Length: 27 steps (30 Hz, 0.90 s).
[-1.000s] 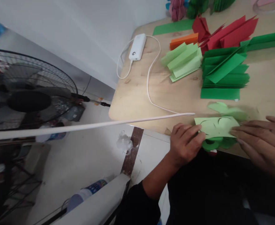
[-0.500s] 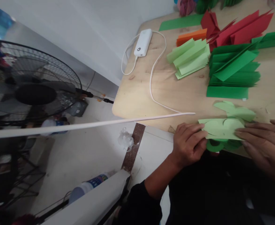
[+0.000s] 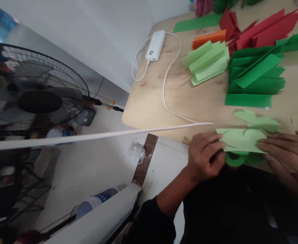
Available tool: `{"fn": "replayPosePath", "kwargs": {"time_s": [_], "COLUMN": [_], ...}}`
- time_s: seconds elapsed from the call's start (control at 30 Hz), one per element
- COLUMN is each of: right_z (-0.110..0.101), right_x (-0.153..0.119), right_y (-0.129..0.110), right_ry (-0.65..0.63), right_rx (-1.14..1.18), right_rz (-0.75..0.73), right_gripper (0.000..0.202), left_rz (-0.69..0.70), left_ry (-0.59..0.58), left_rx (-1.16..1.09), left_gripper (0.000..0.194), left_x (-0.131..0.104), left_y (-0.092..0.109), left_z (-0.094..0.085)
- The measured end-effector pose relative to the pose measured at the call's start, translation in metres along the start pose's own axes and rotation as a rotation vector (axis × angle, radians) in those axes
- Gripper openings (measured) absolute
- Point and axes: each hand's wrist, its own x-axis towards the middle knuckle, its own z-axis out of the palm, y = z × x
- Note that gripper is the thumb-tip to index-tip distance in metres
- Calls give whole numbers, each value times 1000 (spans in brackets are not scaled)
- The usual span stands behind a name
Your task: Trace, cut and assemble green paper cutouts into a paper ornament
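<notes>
A light green paper strip (image 3: 242, 141) with curved cut lines lies flat near the table's front edge. My left hand (image 3: 206, 156) is closed on its left end, fingertips on top and thumb below. On the right end rest the fingers of my right hand (image 3: 288, 154), fairly straight, the thumb near the lower edge; its underside is hidden. Just behind the strip is a light green leaf-shaped cutout (image 3: 257, 120). Darker green curved paper (image 3: 235, 159) shows from under the front edge of the strip.
Folded stacks of dark green paper (image 3: 255, 78), light green paper (image 3: 208, 62), orange paper (image 3: 210, 38) and red paper (image 3: 268, 30) stand farther back. A white power bank (image 3: 156, 45) with a white cable (image 3: 165, 81) lies at left. Beyond the table edge stands a fan (image 3: 39, 98).
The view has shifted slightly. My left thumb has moved a little away from the fingers, and more of the round dark green paper shows below the strip. Both hands stay at the strip.
</notes>
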Motion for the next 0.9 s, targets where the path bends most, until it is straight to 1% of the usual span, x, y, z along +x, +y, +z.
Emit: {"fn": "replayPosePath", "kwargs": {"time_s": [0.1,0.2,0.47,0.6,0.67,0.77,0.9], "right_z": [-1,-1,1,-1,-1,0,2], "right_x": [1,2,0,3,3,3,3], "right_y": [-1,-3,-4,-3,-2,-2,0], "right_ry": [4,-16,-23,-18,-22,-26,-9], "right_rx": [8,3,-3,-33,-40,-34,-39], "right_rz": [-14,6,16,-90,-102,-70,-134], "right_gripper": [25,23,26,33,33,31,31], "left_rz": [3,7,12,-20,-35,-55,-56], "left_ry": [-3,0,2,-8,-4,-9,-9], "left_rx": [-8,-12,17,21,15,16,20], "left_gripper": [19,19,16,16,16,14,12], "left_x": [1,1,2,2,2,3,5], "left_y": [1,2,4,7,8,11,13], "left_z": [-1,-1,-1,-2,-2,-2,-2]}}
